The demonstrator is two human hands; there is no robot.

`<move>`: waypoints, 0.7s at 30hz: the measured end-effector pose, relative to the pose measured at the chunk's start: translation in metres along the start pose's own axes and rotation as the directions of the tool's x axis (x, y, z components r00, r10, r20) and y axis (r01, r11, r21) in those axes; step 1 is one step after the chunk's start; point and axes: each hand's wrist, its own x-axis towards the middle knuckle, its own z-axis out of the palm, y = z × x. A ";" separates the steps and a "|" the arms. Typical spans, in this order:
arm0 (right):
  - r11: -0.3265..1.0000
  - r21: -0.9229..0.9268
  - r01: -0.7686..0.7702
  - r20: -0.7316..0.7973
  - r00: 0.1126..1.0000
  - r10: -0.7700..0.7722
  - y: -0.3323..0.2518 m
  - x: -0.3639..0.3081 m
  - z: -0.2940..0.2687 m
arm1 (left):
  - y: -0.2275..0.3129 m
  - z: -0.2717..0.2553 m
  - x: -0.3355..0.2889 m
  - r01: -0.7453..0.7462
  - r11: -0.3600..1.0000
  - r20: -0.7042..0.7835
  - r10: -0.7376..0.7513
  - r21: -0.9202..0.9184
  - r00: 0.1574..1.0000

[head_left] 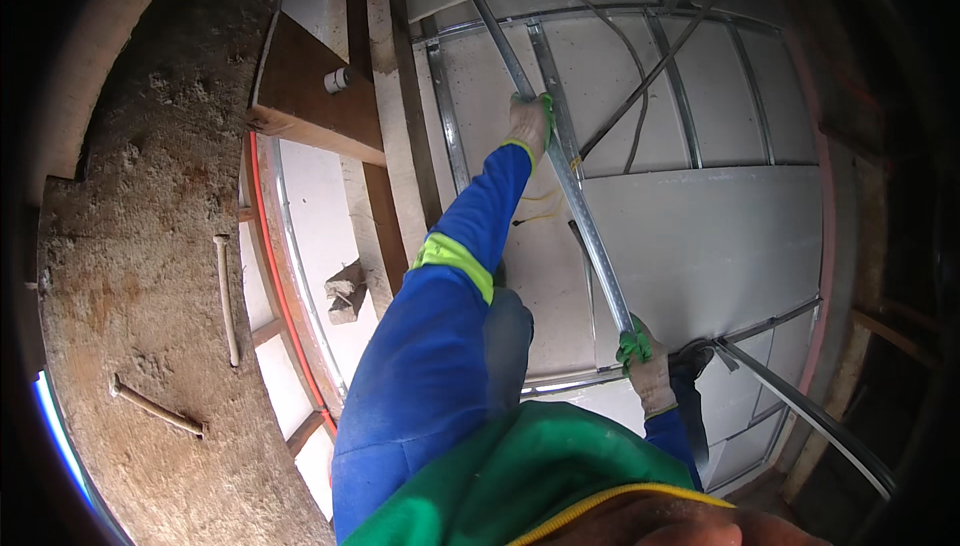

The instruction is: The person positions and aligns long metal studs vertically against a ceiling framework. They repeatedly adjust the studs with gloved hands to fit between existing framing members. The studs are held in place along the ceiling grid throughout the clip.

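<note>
A: Head cam first. Where's the metal profile [585, 216]?
B: Approx. mid-pic, running diag. from upper L down to lower R, over the pale panels [700, 226].
A: L hand [532, 121]?
B: Gloved, arm stretched fwd, fingers closed round the profile's upper part. Exact thumb pos. hidden, can't tell.
A: And R hand [648, 366]?
B: Also gloved, nearer the body, green fingers grasping the profile's lower end. So both hands are on the same pc.
A: What's abt. the L hand?
B: Metal ribs [681, 96] across the panels, a dark cable [637, 56] to its R, plus a thin yellow wire [540, 216] just below it.
A: Near the R hand?
B: A dark shoe [691, 358] just beside it, and another metal bar [800, 411] slanting off to lower R.
A: Far L?
B: Rough brown slab [150, 246] w/ two nail-like rods [228, 301] on it, a red-orange tube [277, 266] alongside, then a brown board [315, 91] against upright timber [395, 96].
</note>
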 end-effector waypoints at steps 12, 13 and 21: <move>0.951 -0.280 0.129 0.009 0.991 -0.132 -0.028 0.024 0.006 | 0.007 0.004 0.002 0.083 0.993 0.015 -0.084 0.084 0.996; 0.970 -0.195 0.144 0.036 0.990 -0.140 -0.024 0.022 0.003 | 0.000 0.003 -0.005 0.031 0.999 -0.008 -0.031 0.017 0.999; 0.935 -0.349 0.058 0.079 0.996 -0.032 -0.060 0.043 0.032 | 0.016 -0.004 0.029 0.065 0.998 -0.019 -0.065 0.016 0.998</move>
